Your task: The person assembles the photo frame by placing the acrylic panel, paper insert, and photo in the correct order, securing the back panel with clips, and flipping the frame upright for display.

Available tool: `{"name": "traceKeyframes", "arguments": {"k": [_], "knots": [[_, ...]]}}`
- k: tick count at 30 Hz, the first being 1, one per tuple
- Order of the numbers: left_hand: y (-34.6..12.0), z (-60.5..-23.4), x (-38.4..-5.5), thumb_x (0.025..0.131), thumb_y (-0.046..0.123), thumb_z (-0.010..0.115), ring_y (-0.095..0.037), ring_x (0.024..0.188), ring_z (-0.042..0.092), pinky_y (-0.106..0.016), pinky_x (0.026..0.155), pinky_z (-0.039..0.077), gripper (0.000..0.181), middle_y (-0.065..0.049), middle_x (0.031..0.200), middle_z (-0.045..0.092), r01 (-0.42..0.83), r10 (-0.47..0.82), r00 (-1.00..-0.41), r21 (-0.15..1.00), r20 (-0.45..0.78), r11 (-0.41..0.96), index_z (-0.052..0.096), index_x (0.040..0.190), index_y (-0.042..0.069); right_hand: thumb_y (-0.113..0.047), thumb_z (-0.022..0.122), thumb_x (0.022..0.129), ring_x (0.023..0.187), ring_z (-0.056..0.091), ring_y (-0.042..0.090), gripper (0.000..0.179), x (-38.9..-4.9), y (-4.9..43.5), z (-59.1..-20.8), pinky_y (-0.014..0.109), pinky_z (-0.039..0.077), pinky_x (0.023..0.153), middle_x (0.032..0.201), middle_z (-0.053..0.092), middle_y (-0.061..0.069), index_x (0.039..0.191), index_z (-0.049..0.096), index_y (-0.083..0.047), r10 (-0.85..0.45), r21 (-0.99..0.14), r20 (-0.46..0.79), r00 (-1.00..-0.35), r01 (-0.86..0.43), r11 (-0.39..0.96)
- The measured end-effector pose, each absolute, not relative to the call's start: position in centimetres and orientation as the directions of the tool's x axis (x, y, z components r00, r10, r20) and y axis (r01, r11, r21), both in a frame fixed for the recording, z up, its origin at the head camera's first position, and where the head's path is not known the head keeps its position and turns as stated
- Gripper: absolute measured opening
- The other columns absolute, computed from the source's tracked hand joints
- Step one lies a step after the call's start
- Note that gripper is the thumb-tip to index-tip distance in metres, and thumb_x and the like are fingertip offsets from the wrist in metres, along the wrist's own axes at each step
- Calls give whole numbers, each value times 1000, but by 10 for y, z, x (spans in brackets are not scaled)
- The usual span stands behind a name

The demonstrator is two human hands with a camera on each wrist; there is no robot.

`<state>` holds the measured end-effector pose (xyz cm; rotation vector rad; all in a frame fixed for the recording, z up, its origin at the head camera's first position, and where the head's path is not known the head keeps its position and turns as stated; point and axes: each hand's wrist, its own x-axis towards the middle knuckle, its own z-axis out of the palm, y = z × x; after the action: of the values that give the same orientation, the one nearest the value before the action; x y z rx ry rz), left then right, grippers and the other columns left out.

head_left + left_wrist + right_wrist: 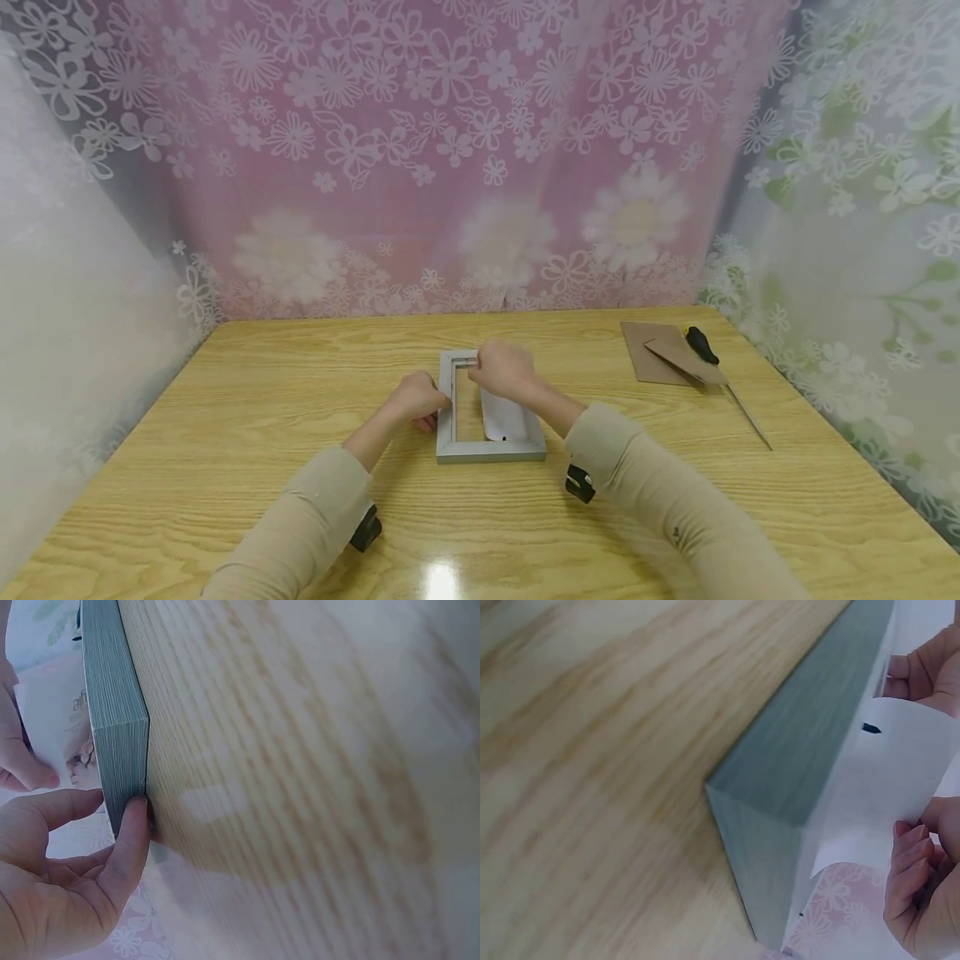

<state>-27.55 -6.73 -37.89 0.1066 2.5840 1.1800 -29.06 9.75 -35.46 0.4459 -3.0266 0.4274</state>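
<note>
A grey picture frame [491, 452] lies on the wooden table, its middle partly see-through to the wood. My left hand [417, 397] holds its left side, thumb on top and fingertips low against the outer edge [124, 761]. Over the opening, my right hand [507, 369] pinches the edge of a white paper sheet [504, 417]. The sheet curves up out of the frame in the right wrist view, with a small dark tab [871, 728] at the frame's inner edge. Its other face, seen in the left wrist view, carries a printed picture [60, 720].
Two brown backing boards [651, 354] lie overlapping at the back right, one tilted on the other. A screwdriver [702, 344] with a black handle lies by them, its long shaft pointing toward the front right. A flowered curtain [465, 167] hangs behind the table.
</note>
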Motion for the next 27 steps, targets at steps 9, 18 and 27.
{"name": "traceKeyframes", "arguments": {"k": [9,18,27], "knots": [[-67,-381,-274,79,7,63,-20,48,60,-30,48,55,14,-14,65,61,-63,189,-952,757,-241,650,58,70,-4,-16,56,83,38,24,5,41,-290,95,-366,16,19,35,41,28,-9,48,35,-17,-305,-291,72,-950,-312,904],[-67,-382,-274,79,7,62,-19,47,60,-29,47,54,15,-13,64,61,-55,193,-953,760,-233,647,60,69,-4,-17,56,85,40,29,6,40,-290,89,-369,18,22,37,44,32,-7,51,36,-17,-303,-242,45,-952,-305,921],[-67,-381,-276,80,6,62,-20,49,60,-29,48,55,13,-14,65,59,-62,198,-949,760,-246,646,59,73,-5,-28,55,88,40,28,7,44,-291,81,-367,20,20,37,44,31,-6,51,37,-16,-291,-228,-28,-956,-277,934]]}}
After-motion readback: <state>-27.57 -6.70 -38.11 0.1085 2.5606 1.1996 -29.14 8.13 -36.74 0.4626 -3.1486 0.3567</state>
